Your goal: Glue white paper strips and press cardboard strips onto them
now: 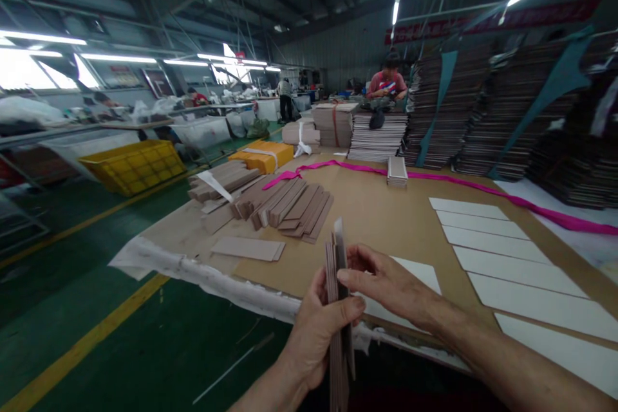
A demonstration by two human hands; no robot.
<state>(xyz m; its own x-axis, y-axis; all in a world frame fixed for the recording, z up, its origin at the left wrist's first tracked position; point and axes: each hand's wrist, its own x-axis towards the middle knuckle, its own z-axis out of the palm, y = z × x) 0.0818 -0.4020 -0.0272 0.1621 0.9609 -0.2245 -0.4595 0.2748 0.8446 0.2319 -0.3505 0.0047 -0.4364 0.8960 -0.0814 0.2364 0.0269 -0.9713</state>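
My left hand [316,335] is wrapped round a small stack of brown cardboard strips [338,373], held upright at the table's near edge. My right hand [376,277] pinches the outermost strip of that stack, which stands slightly apart from the others at the top. Just beyond my right hand a white panel [421,270] lies flat, partly hidden by the forearm. To the left, loose cardboard strips [306,209] are fanned out in a heap. Two more strips [246,248] lie flat in front of that heap.
Several white panels [516,264] lie in a row at right. A pink ribbon [449,177] crosses the brown tabletop [371,206]. Tall stacks of sheets [444,109] stand behind, near a person [387,84]. A yellow bin [130,167] sits on the floor at left.
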